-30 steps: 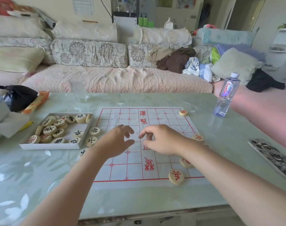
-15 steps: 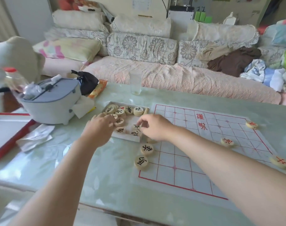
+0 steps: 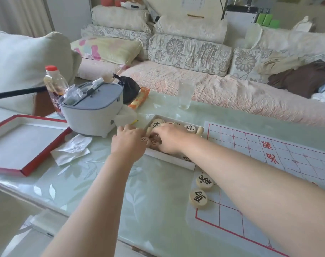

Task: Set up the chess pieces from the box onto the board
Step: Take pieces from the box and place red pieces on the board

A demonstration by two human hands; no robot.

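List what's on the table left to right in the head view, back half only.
Red-edged lid → sauce bottle → grey container → black bag → orange packet → glass → box, both hands in it → board.

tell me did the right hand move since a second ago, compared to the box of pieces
Yes. The right hand went from over the middle of the board leftward to the white box, where it now reaches in among the pieces.
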